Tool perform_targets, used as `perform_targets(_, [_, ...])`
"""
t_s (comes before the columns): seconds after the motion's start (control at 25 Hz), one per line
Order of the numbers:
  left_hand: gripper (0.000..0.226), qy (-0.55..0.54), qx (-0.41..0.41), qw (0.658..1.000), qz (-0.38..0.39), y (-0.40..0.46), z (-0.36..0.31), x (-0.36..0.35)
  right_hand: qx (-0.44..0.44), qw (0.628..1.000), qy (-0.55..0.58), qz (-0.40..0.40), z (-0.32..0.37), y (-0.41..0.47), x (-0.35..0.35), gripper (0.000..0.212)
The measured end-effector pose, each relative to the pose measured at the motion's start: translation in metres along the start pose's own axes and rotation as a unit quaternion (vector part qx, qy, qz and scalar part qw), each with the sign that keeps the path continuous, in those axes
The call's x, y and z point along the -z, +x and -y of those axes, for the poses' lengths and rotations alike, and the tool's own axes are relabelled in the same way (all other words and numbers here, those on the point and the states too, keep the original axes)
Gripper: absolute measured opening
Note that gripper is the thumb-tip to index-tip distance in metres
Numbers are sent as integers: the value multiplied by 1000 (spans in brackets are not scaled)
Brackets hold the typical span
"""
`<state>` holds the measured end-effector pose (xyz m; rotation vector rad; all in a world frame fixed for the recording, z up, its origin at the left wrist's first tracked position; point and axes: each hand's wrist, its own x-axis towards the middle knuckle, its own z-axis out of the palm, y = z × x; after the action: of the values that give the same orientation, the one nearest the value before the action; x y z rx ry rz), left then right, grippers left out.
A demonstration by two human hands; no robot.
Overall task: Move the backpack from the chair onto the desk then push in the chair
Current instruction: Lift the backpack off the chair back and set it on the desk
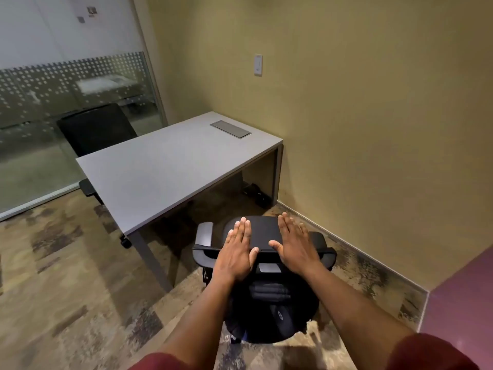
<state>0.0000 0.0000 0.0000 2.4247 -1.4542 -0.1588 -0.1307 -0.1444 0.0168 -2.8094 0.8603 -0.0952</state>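
A black office chair (262, 231) with grey armrests stands just off the near right corner of the grey desk (165, 169), its seat turned toward the desk. A black backpack (272, 311) with ribbed padding and a small logo sits against the near side of the chair's back, below my wrists. My left hand (237, 249) and my right hand (296, 244) are both flat, palms down, fingers spread, over the top edge of the chair's back. Neither holds anything. Whether the palms touch the chair is unclear.
A metal cable hatch (230, 129) is set in the desk's far right. A second black chair (96, 128) stands behind the desk by the frosted glass wall (53, 102). A tan wall (373, 129) runs close on the right, with a purple surface (464, 303) at lower right.
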Motion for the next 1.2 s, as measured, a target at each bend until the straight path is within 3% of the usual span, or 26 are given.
perform_targets(0.48, [56,14,115,988,99,12,3,-7,-123,990,11,62,-4,-2,-17,43])
perform_targets(0.72, [57,-8,161,983,90,17,8,-6,-187,978,22,92,-13,1,-13,46])
perform_targets(1.0, [43,-20,240,970,38,15,22,-1,-291,953,42,79,-31,-7,-9,54])
perform_targets(1.2, [38,-50,324,944,29,9,34,8,-314,944,85,51,-32,-8,-8,56])
